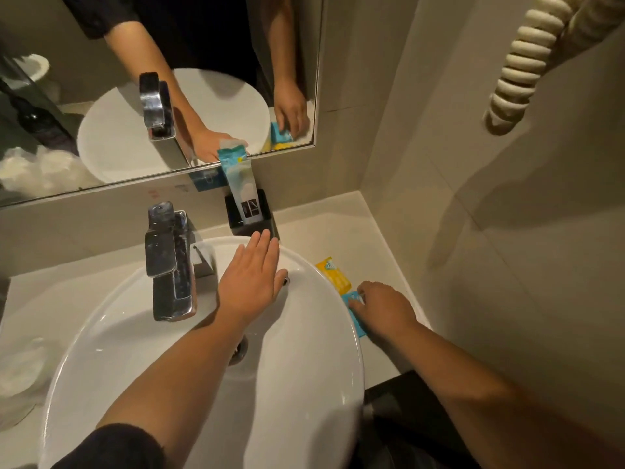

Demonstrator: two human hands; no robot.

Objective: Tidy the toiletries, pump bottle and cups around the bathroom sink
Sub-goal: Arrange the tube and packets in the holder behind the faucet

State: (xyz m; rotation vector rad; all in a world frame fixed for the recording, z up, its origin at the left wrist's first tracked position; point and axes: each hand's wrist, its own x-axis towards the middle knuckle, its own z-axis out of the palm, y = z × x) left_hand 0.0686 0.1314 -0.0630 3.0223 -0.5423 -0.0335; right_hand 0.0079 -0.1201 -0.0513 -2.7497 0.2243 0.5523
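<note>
My left hand [252, 280] hovers flat over the far rim of the white sink bowl [324, 394], fingers stretched and holding nothing, just short of a black holder [262, 228]. A tall blue and white sachet [241, 187] stands in that holder against the mirror. On the counter to the right of the bowl, my right hand [384, 308] presses its fingertips on a blue packet [355, 314]. A yellow packet [333, 273] lies flat just beyond it.
A chrome tap [169, 262] rises at the bowl's far left. White cups in plastic wrap [20, 374] sit at the left counter edge. A cream coiled cord [521, 62] hangs on the right wall. The mirror [101, 96] spans the back wall.
</note>
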